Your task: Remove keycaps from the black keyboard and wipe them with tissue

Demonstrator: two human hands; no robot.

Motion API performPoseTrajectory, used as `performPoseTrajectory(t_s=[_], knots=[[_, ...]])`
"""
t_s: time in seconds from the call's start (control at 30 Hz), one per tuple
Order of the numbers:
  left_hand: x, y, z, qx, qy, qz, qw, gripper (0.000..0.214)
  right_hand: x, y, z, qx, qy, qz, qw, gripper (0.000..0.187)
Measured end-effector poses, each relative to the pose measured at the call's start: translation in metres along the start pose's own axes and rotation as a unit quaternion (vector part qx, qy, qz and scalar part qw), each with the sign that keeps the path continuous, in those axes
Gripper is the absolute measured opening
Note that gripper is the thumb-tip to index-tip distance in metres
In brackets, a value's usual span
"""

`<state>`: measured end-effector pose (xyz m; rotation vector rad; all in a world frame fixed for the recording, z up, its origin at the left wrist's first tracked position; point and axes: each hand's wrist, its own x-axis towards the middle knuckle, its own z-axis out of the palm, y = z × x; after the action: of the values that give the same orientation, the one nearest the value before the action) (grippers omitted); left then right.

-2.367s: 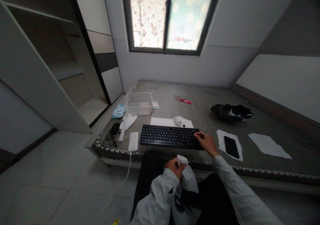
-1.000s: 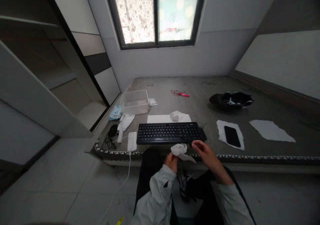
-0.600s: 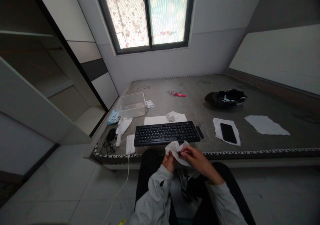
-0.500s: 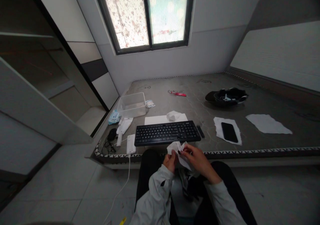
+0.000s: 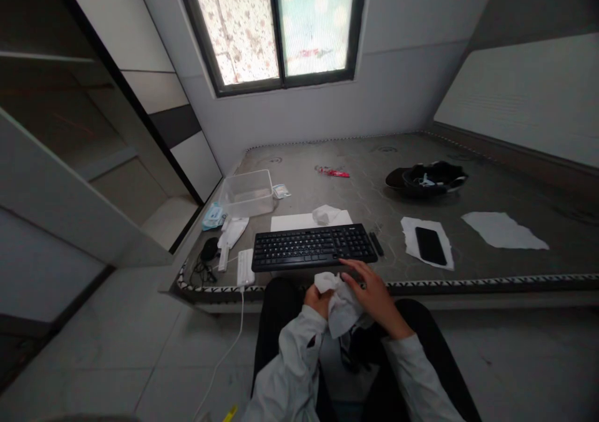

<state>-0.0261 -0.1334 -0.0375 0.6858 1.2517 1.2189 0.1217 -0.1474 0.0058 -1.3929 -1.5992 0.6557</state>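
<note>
A crumpled white tissue (image 5: 344,313) hangs over my lap, just in front of the bed's edge. My left hand (image 5: 319,298) is closed on its left side. On the right, my right hand (image 5: 369,291) has its fingers apart, with the thumb close to the tissue's top; whether it touches is unclear. Something small and dark shows between the thumb and the tissue, too small to name. Right beyond both hands lies a black keyboard (image 5: 309,247), with a white sheet of paper (image 5: 290,222) and another crumpled tissue (image 5: 326,215) behind it.
Left on the bed (image 5: 355,197) are a clear plastic box (image 5: 248,197), a white power strip (image 5: 246,267) with its cable trailing down, and a black mouse (image 5: 210,249). To the right lie a phone (image 5: 430,246) on tissue, a flat tissue (image 5: 505,230) and a black cap (image 5: 425,180).
The fingers of my right hand have spread and come off the tissue's upper edge. The tissue now droops lower, while my left hand keeps hold of it.
</note>
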Motion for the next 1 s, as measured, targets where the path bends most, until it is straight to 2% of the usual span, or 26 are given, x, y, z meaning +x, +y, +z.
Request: performPoseTrajectory(t_s=[0.1, 0.13, 0.3, 0.4, 0.53, 0.63, 0.67, 0.77, 0.8, 0.9, 1.0], knots=[[0.001, 0.0, -0.002, -0.017, -0.025, 0.011, 0.999, 0.032, -0.003, 0.004, 0.006, 0.06, -0.092, 0.019, 0.994, 0.035], [0.002, -0.001, -0.003, -0.027, -0.026, 0.018, 0.999, 0.032, -0.004, 0.006, 0.008, 0.07, -0.106, 0.025, 0.992, 0.034], [0.008, -0.009, -0.01, -0.028, -0.025, 0.033, 0.999, 0.026, -0.006, 0.006, 0.012, 0.073, -0.074, 0.016, 0.994, 0.024], [0.01, -0.011, -0.014, 0.011, -0.03, 0.047, 0.998, 0.026, -0.006, 0.003, 0.013, 0.073, -0.092, 0.024, 0.993, 0.025], [0.009, -0.007, -0.019, 0.052, -0.006, 0.036, 0.998, 0.029, -0.009, -0.002, 0.02, 0.09, -0.114, 0.045, 0.988, 0.022], [0.007, -0.001, -0.021, 0.066, 0.01, 0.031, 0.997, 0.037, -0.01, -0.004, 0.027, 0.091, -0.119, 0.039, 0.988, 0.043], [0.006, 0.001, -0.021, 0.072, 0.015, 0.03, 0.997, 0.04, -0.01, -0.004, 0.029, 0.08, -0.113, 0.032, 0.99, 0.044], [0.004, 0.005, -0.021, 0.091, 0.022, 0.028, 0.995, 0.043, -0.01, -0.003, 0.031, 0.048, -0.091, 0.022, 0.994, 0.024], [0.004, 0.005, -0.021, 0.094, 0.021, 0.026, 0.995, 0.043, -0.009, -0.002, 0.031, 0.044, -0.088, 0.023, 0.995, 0.023], [0.004, 0.004, -0.02, 0.083, 0.0, 0.011, 0.997, 0.041, -0.009, -0.001, 0.03, 0.046, -0.077, 0.033, 0.995, 0.03], [0.004, 0.003, -0.018, 0.072, -0.021, 0.005, 0.997, 0.039, -0.009, 0.001, 0.03, 0.026, -0.036, 0.049, 0.998, 0.034]])
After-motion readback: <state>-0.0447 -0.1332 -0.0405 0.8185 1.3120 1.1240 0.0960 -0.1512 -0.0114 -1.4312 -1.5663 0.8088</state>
